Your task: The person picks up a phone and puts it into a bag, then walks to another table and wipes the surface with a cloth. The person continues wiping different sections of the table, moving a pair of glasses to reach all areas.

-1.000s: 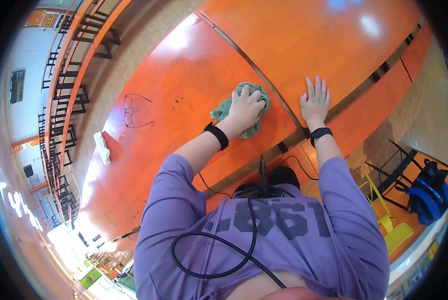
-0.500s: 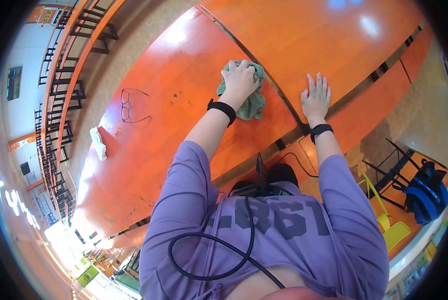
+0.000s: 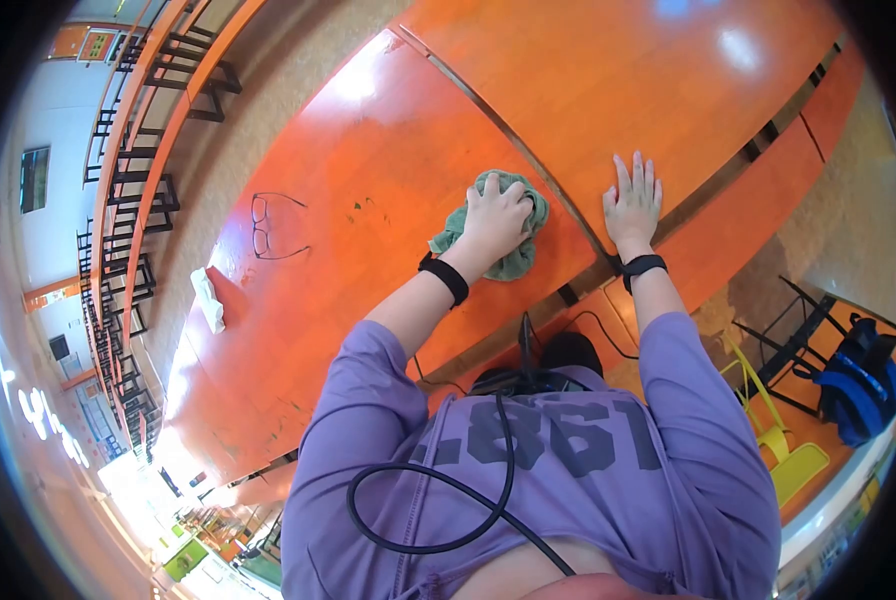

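Note:
My left hand (image 3: 498, 217) is curled over a crumpled green cloth (image 3: 520, 262) and presses it onto the orange tabletop (image 3: 368, 300). The cloth bunches out around the fingers, close to the dark gap between two table sections. On the section to the right, my right hand (image 3: 633, 207) lies flat with its fingers spread and holds nothing. Both wrists wear black bands. Several small dark marks (image 3: 368, 210) show on the tabletop left of the cloth.
A pair of glasses (image 3: 261, 225) and a white crumpled tissue (image 3: 208, 300) lie on the table's left side. An orange bench (image 3: 738, 230) runs along the near right edge. A blue backpack (image 3: 856, 385) and a yellow object (image 3: 798, 470) rest at lower right. A black cable (image 3: 508, 450) hangs across my chest.
My left hand has drawn the cloth nearer to my body and slightly right. My right hand stays flat in almost the same place. The view has shifted a little.

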Demonstrator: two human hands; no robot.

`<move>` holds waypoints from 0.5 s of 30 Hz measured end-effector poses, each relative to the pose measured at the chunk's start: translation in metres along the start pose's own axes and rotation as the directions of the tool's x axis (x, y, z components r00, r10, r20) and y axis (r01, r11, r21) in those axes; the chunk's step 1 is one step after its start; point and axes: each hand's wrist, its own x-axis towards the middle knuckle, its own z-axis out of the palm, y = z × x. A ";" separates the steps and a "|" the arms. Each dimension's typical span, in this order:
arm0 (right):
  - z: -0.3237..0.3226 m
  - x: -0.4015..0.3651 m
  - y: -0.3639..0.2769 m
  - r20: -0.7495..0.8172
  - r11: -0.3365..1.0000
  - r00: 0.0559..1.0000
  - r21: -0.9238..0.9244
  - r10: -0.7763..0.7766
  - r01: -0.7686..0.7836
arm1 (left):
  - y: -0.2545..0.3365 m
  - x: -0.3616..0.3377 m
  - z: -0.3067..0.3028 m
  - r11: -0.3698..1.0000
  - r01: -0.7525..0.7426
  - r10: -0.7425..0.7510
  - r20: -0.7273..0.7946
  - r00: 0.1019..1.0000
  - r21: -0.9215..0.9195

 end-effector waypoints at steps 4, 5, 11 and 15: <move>0.001 -0.001 -0.001 -0.018 1.000 1.000 0.009 -0.007 0.007 | -0.013 0.014 0.003 0.994 0.107 -0.106 -0.050 0.993 0.003; 0.001 -0.001 -0.001 -0.012 1.000 1.000 0.004 -0.001 0.001 | -0.020 0.026 0.000 0.985 0.172 -0.172 -0.061 0.983 -0.007; 0.002 -0.002 -0.001 -0.041 1.000 0.999 0.003 -0.014 0.014 | -0.042 0.063 0.000 0.955 0.296 -0.297 -0.098 0.950 -0.024; 0.002 -0.001 0.001 -0.019 1.000 1.000 -0.002 -0.005 0.005 | -0.037 0.061 -0.007 0.955 0.296 -0.298 -0.069 0.952 -0.034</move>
